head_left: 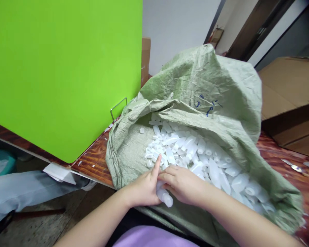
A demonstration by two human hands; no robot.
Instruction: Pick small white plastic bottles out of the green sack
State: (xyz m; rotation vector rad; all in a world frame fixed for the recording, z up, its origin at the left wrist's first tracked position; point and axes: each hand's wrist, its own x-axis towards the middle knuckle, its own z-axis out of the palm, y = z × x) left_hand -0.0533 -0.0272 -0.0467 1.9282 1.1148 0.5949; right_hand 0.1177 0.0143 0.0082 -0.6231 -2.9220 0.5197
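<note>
Two hands met at the near lip of the sack [195, 85], both on one small white plastic bottle [164, 197]. Left hand [144, 188] was curled around the bottle's upper part, thumb pointing up and away, fingers wrapped under it. Right hand [182, 185] came in from the right, fingers bent and pinched onto the same bottle from above; not much gap in either grip. Bottle sat tilted, capped end pointing near-right, just clear of the sack's near edge.

Sack was a green woven bag, slumped open on a dark wood-grain table [95, 161], with blue marker scribbles [207, 104] on its far fold. Inside it lay a heap of white bottles and caps [195, 154], spread from the middle out to the right, just beyond the fingers. One loose cap [142, 130] lay apart on the sack's left inner wall.

Bright green board [64, 68] stood upright at far left, touching the table's left side, with a wire bracket [118, 108] beside its right edge. Cardboard boxes [290, 96] sat at far right. Lilac fabric [154, 238] showed at the near edge between the forearms. Small metal bits [295, 167] lay on the table at right.
</note>
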